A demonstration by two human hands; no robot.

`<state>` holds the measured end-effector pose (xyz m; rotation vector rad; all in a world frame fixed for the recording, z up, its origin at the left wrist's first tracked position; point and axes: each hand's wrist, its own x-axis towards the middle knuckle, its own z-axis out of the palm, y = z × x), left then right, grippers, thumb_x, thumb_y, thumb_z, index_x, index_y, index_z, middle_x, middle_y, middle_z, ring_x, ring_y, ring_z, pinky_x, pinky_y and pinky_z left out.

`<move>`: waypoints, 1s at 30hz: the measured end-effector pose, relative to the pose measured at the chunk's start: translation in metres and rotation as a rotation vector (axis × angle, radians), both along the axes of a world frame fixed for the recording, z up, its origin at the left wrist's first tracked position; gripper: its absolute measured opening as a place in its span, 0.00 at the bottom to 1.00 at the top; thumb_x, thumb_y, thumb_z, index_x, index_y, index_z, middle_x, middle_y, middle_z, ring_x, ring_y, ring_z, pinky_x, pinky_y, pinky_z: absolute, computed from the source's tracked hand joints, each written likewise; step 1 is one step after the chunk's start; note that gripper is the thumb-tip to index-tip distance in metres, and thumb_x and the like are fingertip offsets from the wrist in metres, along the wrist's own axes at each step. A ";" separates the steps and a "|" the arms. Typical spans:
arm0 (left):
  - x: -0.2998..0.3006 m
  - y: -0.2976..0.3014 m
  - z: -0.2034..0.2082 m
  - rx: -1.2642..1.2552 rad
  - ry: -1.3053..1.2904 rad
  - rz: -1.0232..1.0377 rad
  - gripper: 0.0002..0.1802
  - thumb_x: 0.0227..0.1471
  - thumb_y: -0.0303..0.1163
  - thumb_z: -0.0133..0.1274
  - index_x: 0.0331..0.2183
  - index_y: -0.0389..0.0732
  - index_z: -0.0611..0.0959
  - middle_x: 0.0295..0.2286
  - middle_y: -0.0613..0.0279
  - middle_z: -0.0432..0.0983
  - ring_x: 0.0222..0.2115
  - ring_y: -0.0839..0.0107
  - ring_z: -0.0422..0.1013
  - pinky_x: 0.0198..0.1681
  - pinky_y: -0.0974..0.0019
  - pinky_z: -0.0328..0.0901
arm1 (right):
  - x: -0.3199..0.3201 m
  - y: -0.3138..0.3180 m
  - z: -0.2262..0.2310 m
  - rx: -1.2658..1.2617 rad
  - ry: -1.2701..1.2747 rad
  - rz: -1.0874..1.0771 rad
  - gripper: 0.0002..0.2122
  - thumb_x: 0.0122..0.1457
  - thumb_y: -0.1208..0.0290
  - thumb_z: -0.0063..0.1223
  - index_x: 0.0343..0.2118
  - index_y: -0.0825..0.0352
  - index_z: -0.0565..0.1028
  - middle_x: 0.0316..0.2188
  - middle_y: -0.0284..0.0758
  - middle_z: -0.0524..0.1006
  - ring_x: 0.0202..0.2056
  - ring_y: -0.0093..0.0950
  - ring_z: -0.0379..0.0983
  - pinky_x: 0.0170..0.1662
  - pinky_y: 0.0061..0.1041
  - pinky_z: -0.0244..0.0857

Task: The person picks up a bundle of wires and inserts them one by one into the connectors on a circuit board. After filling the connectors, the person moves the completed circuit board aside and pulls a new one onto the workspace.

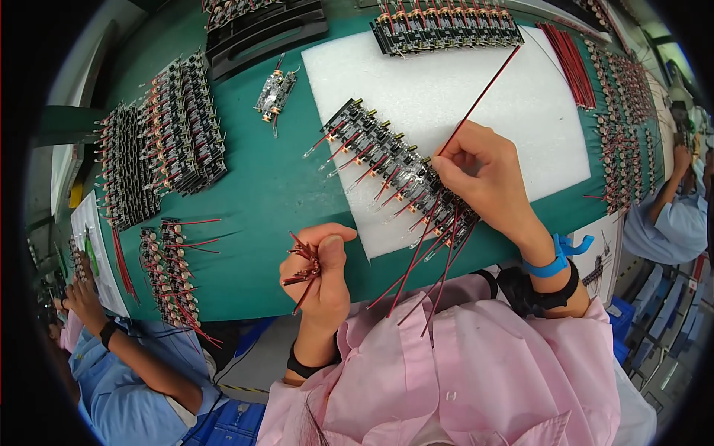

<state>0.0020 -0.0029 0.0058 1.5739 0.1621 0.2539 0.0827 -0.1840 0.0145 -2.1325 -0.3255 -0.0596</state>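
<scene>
I have the left hand point(321, 271) clenched round a wire bundle point(303, 267); my right hand point(485, 169) pinches a single wire point(480, 99), boards point(401, 172) just left of it.

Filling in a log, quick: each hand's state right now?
Left hand: closed around a bundle of red-and-black wires.
Right hand: closed, pinching one red-and-black wire.

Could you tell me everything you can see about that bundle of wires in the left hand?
The bundle of wires is clutched in the person's left-hand grip. Its thin strands are red and dark, with a coating that looks like plastic. Loose ends splay out unevenly toward the picture's left, above the green table. The hand hides the rest, so its full length and number of strands can't be told.
</scene>
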 end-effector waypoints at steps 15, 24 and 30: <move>0.001 0.002 -0.003 0.037 -0.021 0.003 0.06 0.45 0.25 0.45 0.22 0.32 0.73 0.11 0.72 0.61 0.12 0.87 0.50 0.15 0.81 0.44 | -0.001 0.001 -0.001 -0.042 -0.012 -0.023 0.05 0.37 0.80 0.49 0.14 0.69 0.65 0.13 0.30 0.64 0.17 0.20 0.59 0.22 0.17 0.53; 0.001 0.002 -0.002 0.037 -0.038 -0.008 0.04 0.41 0.19 0.42 0.22 0.30 0.72 0.14 0.68 0.66 0.13 0.87 0.52 0.15 0.82 0.48 | -0.001 0.002 0.001 -0.076 -0.051 -0.002 0.05 0.37 0.80 0.49 0.14 0.68 0.65 0.14 0.32 0.65 0.18 0.24 0.61 0.23 0.20 0.55; 0.000 0.005 -0.004 0.066 -0.062 -0.039 0.04 0.40 0.18 0.41 0.22 0.29 0.71 0.16 0.66 0.68 0.13 0.86 0.52 0.15 0.82 0.49 | 0.000 0.000 0.004 -0.083 -0.047 0.031 0.04 0.37 0.80 0.49 0.15 0.69 0.65 0.15 0.33 0.65 0.19 0.25 0.62 0.23 0.20 0.56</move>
